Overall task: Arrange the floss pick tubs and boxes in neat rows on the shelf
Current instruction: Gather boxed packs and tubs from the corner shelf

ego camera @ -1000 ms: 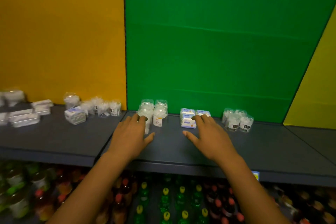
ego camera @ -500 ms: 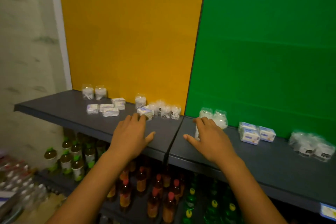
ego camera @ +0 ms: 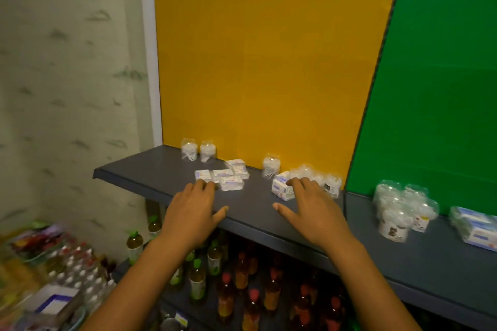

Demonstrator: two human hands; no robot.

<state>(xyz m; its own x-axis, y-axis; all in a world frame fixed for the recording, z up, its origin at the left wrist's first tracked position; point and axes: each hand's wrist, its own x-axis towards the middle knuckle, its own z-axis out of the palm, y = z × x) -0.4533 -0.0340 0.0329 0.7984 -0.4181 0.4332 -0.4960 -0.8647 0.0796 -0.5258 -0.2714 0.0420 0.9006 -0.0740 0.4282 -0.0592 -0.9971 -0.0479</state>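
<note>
On the grey shelf point(ego camera: 150, 172), two clear floss pick tubs point(ego camera: 198, 150) stand at the back left and a third tub point(ego camera: 270, 164) further right. Several flat white boxes point(ego camera: 226, 174) lie in a loose group. My left hand point(ego camera: 192, 211) hovers palm down with spread fingers, fingertips near the nearest flat box. My right hand point(ego camera: 314, 209) is spread too, its fingertips at a white box point(ego camera: 281, 188) lying askew. Behind it stands a cluster of tubs point(ego camera: 320, 179). More tubs point(ego camera: 400, 207) and boxes point(ego camera: 476, 226) sit to the right, before the green panel.
A yellow back panel point(ego camera: 263, 62) and a green back panel point(ego camera: 443, 88) close off the shelf's rear. A pale wall point(ego camera: 67, 88) lies to the left. Below the shelf stand rows of bottled drinks point(ego camera: 242, 285); more packaged goods point(ego camera: 48, 263) lie at lower left.
The view has swung left along the shelf. Both hands have moved left with it, from the tubs and boxes before the green panel to the boxes before the yellow panel.
</note>
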